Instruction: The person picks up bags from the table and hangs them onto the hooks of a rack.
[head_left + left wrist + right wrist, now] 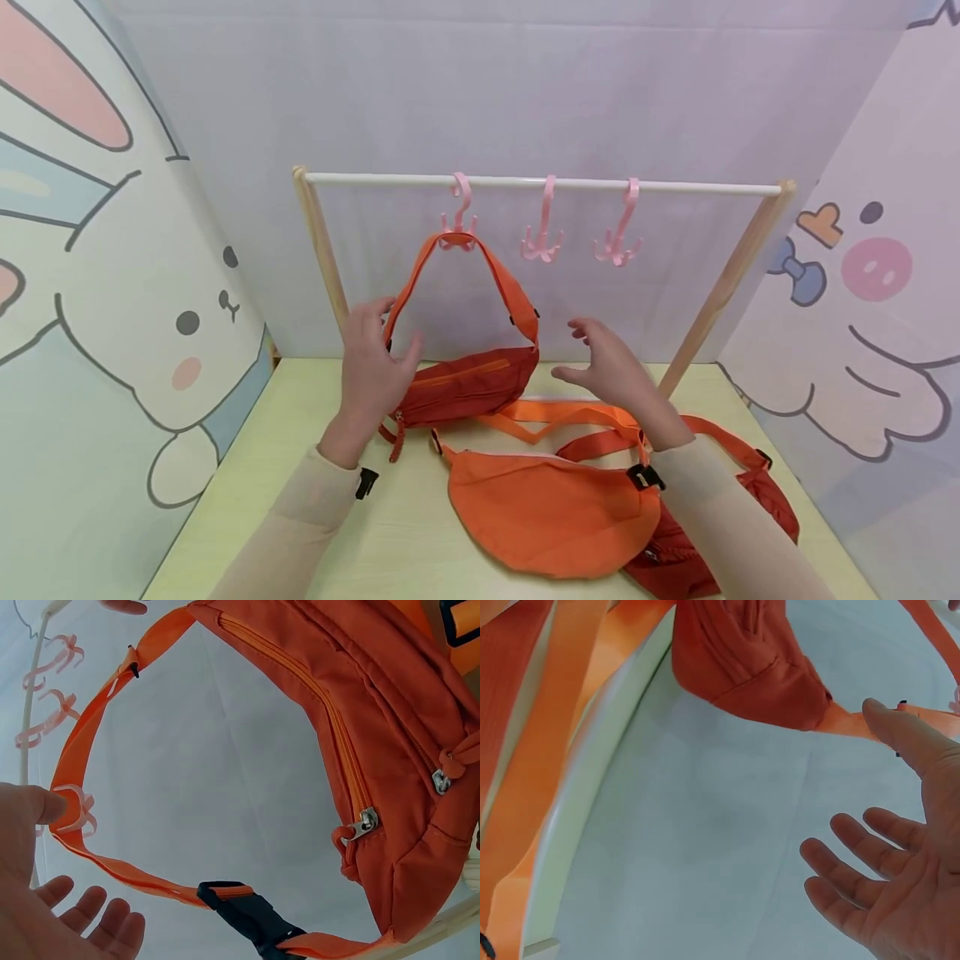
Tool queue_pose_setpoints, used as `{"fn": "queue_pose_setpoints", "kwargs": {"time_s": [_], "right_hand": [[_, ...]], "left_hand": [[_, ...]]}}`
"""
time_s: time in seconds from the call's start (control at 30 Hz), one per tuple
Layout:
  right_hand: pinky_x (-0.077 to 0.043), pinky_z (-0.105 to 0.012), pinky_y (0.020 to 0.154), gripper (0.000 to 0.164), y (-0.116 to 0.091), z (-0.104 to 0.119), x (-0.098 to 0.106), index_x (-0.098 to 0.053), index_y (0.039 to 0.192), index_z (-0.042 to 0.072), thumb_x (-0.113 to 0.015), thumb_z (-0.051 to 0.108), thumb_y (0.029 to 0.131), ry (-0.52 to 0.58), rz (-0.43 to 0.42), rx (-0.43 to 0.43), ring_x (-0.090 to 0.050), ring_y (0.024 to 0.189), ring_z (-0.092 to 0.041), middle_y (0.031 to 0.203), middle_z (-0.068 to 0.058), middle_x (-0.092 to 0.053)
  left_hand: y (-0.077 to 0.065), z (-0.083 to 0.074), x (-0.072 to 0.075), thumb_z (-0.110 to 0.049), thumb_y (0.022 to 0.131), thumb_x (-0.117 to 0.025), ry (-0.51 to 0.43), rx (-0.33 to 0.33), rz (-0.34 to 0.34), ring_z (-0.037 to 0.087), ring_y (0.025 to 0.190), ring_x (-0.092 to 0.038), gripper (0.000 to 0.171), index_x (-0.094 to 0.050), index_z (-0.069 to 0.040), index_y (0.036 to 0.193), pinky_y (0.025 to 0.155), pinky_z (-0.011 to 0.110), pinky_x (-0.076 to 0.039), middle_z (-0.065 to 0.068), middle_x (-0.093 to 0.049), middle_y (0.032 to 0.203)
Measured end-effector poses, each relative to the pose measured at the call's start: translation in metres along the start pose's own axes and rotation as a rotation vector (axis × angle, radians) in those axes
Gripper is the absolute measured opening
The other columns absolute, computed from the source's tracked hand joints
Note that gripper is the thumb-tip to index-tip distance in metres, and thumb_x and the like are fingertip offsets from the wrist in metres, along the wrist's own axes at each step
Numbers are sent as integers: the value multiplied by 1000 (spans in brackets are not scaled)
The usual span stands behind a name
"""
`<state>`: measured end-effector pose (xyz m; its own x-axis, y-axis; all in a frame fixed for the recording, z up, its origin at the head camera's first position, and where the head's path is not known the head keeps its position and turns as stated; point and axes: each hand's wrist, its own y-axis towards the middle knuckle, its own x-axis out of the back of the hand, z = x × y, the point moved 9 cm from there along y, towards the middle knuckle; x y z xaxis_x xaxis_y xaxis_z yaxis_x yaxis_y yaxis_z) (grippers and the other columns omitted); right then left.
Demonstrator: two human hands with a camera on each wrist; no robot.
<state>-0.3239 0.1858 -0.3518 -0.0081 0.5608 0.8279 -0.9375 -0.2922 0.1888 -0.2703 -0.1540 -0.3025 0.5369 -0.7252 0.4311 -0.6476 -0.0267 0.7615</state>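
Observation:
A dark red waist bag (468,385) with an orange zip hangs by its orange strap (506,287) from the leftmost pink hook (459,218). My left hand (372,354) is beside the bag's left end, near the strap, with thumb and fingers spread. In the left wrist view the black buckle (247,915) on the strap shows fastened, with the left fingers (86,915) apart from it. To the right of the bag, my right hand (606,360) is raised with fingers spread and nothing in them. The right wrist view shows that hand below the bag's strap end.
A white rail on wooden legs (720,292) also carries a middle pink hook (543,229) and a right pink hook (621,233). On the pale table (300,433) lie an orange waist bag (555,517) and another dark red bag (772,500), partly under the right forearm.

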Motion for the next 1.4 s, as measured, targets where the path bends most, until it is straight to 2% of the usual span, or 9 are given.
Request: {"fn": "queue_pose_setpoints", "kwargs": {"time_s": [0.13,0.23,0.47,0.63,0.83,1.07,1.4], "right_hand": [[-51,-58,105,83,-3,-12,-7,-47,153,3,-90,33,88,-47,33,-5,-57,129,-39,143,-18,-58],[-51,-58,104,83,-5,-21,-15,-50,152,3,-91,34,87,-76,68,-16,-58,128,-39,143,-18,-59],[-50,-59,104,77,-12,-43,-37,-53,148,-1,-90,31,88,-129,188,-36,-59,125,-42,140,-21,-60],[-54,-57,101,69,-14,-62,-54,-58,141,0,-90,28,87,-221,257,-65,-62,117,-41,136,-21,-62],[-56,-55,95,68,-14,-84,-72,-60,137,0,-92,30,84,-317,323,-83,-64,106,-37,126,-20,-64],[-57,-53,89,60,-16,-107,-82,-62,128,2,-92,30,83,-370,347,-116,-62,95,-31,112,-13,-63],[-55,-53,80,51,-18,-123,-84,-60,116,2,-90,31,86,-406,355,-107,-58,84,-29,99,-11,-58]], "left_hand": [[-7,-8,-13,-16,93,-79,-12,-62,70,37,116,-53,58,-54,2,142,93,51,-48,19,-58,134],[-14,-11,-26,-18,93,-81,-16,-73,148,35,117,-53,60,-53,1,143,95,50,-49,17,-58,137],[-35,-14,-58,-27,95,-80,-10,-15,326,32,126,-53,62,-53,-1,144,103,49,-51,15,-56,139],[-49,-14,-76,-30,96,-80,23,-12,397,28,123,-54,59,-54,-4,142,102,46,-53,12,-56,136],[-65,-12,-95,-33,96,-81,5,15,479,28,126,-55,61,-57,-3,142,105,46,-52,12,-58,138],[-78,-8,-107,-37,95,-82,29,54,526,27,126,-57,63,-57,-6,144,105,46,-53,10,-59,138],[-85,-5,-113,-37,94,-83,31,71,550,26,124,-57,65,-56,-8,145,105,46,-52,10,-60,137]]}}
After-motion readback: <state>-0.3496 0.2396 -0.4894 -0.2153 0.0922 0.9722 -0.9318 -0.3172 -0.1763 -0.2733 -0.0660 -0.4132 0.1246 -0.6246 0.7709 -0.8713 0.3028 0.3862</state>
